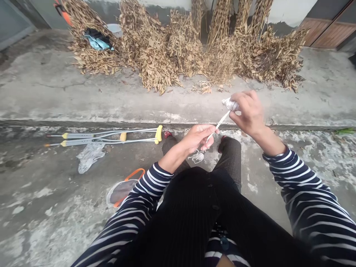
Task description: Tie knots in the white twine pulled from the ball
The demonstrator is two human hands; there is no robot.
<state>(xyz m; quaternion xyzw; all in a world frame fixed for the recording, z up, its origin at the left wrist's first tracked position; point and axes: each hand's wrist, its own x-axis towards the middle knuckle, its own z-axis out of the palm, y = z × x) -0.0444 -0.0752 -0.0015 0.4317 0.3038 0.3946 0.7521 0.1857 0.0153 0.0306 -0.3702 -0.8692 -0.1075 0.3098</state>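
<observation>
My right hand [248,111], raised over the concrete ledge, grips a small white roll [231,105] with fingers curled round it. From the roll a narrow white strip [223,120] runs slantwise down to my left hand [198,139]. There the strip passes between my left thumb and fingers, which are pinched on it. Part of the roll is hidden behind my right fingers, and I cannot make out its exact kind. Below my left hand, a loose tangle of white strip or string [198,157] lies on the ground between my feet.
Dry leafy plant bundles [155,48] line the wall, with a blue and black cloth [97,40] on them. To the left lie metal crutches [111,138] with yellow pads, a clear plastic bag [90,156] and an orange-handled mesh bag [122,192]. A low concrete step [83,123] crosses ahead.
</observation>
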